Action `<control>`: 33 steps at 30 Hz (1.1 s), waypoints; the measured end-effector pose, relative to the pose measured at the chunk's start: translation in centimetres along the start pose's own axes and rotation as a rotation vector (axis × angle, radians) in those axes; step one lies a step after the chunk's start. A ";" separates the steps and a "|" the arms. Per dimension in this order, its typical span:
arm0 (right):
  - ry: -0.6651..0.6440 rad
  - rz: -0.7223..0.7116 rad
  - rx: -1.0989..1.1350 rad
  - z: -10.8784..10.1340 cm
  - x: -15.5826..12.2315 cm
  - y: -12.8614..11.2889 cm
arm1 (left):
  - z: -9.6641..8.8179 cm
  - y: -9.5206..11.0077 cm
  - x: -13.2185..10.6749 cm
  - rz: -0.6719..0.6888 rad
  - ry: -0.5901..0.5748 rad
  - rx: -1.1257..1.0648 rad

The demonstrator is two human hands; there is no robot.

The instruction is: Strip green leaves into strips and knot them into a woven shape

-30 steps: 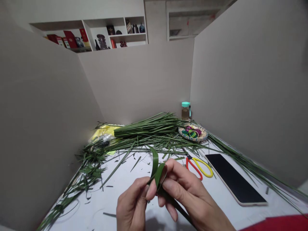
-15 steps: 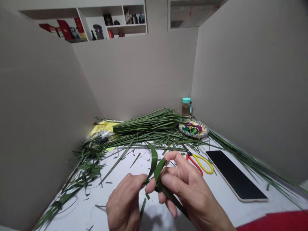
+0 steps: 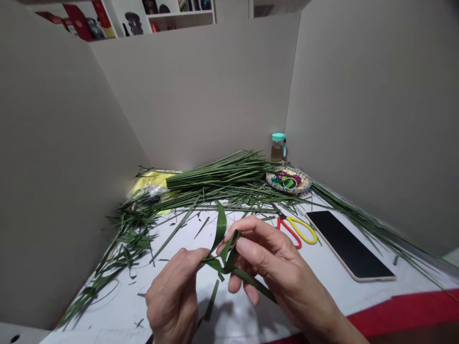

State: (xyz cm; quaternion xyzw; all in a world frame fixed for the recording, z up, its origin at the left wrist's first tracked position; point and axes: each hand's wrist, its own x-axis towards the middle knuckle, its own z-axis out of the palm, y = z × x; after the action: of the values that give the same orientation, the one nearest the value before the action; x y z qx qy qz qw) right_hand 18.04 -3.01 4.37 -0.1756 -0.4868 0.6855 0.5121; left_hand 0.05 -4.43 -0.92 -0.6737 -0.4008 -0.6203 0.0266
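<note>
leaf: narrow green leaf strip [image 3: 221, 224] folded into a loop, held above the desk between both hands, one end standing up, another trailing down to the right
left hand: left hand [image 3: 172, 291] clenched, pinching the strip's left side between thumb and fingers
right hand: right hand [image 3: 276, 258] grasping the loop, fingers curled around it
desk: white desk [image 3: 122, 306] strewn with cut leaf scraps
beyond: bundle of long leaves [image 3: 218, 174] lying across the desk, woven round tray [image 3: 289, 180] of colored pieces, bottle with teal cap [image 3: 278, 147]
right side: red-and-yellow-handled scissors [image 3: 292, 229] beside a black-faced tablet [image 3: 347, 243]
</note>
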 end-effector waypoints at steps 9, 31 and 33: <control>0.100 0.022 0.220 0.9 0.5 0.4 | 0.2 0.7 -0.4 -0.292 0.021 -0.186; 0.148 -0.095 0.091 2.4 0.7 1.3 | 0.3 2.3 -1.1 -0.482 0.139 -0.260; 0.145 -0.101 0.102 2.5 0.7 1.5 | 0.3 2.4 -1.3 -0.486 0.150 -0.263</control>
State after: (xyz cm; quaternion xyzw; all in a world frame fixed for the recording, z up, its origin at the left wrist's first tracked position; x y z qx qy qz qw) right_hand 15.14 -3.57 4.46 -0.1738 -0.4213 0.6681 0.5881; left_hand 1.76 -6.55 -0.99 -0.5079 -0.4635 -0.7033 -0.1808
